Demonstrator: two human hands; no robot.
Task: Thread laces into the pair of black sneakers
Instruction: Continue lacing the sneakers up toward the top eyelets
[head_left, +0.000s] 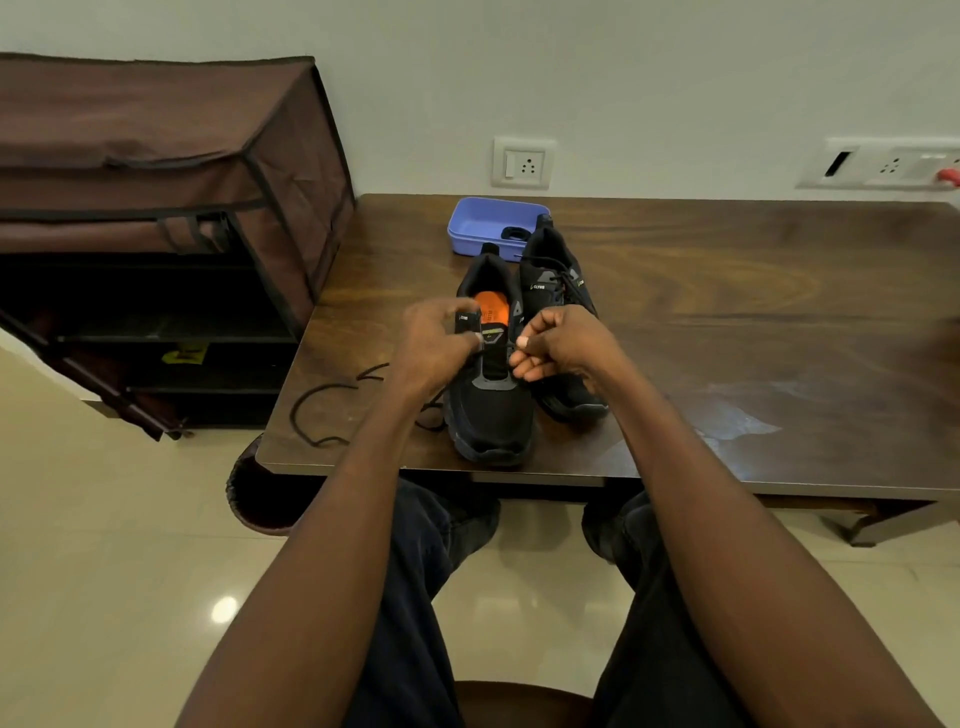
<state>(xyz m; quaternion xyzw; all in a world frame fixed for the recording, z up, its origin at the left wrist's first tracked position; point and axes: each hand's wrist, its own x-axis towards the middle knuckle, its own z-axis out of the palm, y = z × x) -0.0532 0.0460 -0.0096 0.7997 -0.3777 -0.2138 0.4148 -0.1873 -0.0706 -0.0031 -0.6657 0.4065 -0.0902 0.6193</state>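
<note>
Sneakers sit side by side near the front edge of the worktop (727, 322), toes toward me. From the head camera I see the near shoe (491, 410) with its tongue bare and an orange insole showing, while the far shoe (558, 291) looks already laced. My left hand (434, 345) is curled on the shoe's left eyelet flap, holding it; my right hand (558, 345) pinches the lace (332, 395) at the opposite flap, a short strand running between the two hands. The rest of the lace trails left in loose loops over the worktop. I judge this as an early crossing on the second shoe, low eyelets only. Next I need the tip fed cleanly through the next hole and the slack drawn up evenly. Both shoes are black mesh with small light logos. A blue tray (475, 228) stands behind them.
</note>
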